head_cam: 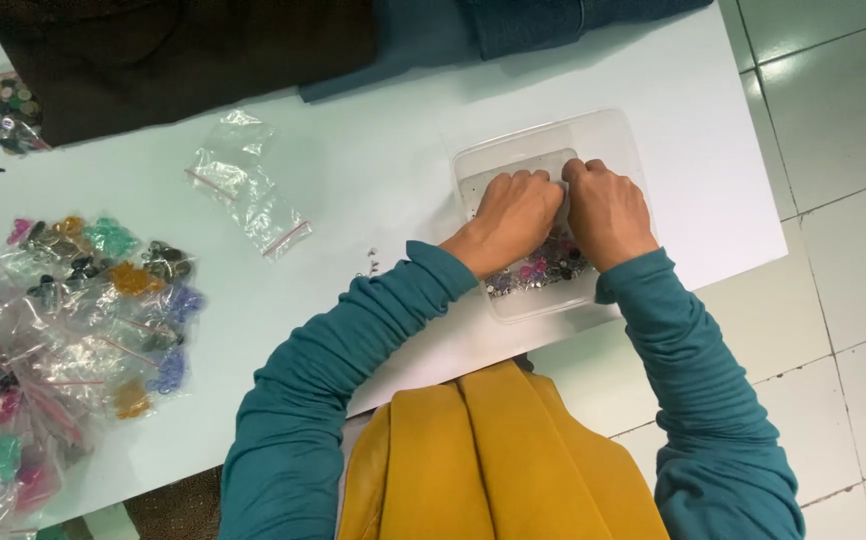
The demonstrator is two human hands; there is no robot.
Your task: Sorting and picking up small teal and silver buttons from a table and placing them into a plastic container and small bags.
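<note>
Both hands work over a clear plastic tray [613, 135] near the right edge of the white bench [383, 170]. The left hand [508, 215] and right hand [605, 210] each close their grip on the top edge of a small clear bag [513, 170] held inside the tray. Mixed coloured buttons [543, 268] lie beneath the wrists. 2 empty zip bags [248, 185] lie well apart to the left.
</note>
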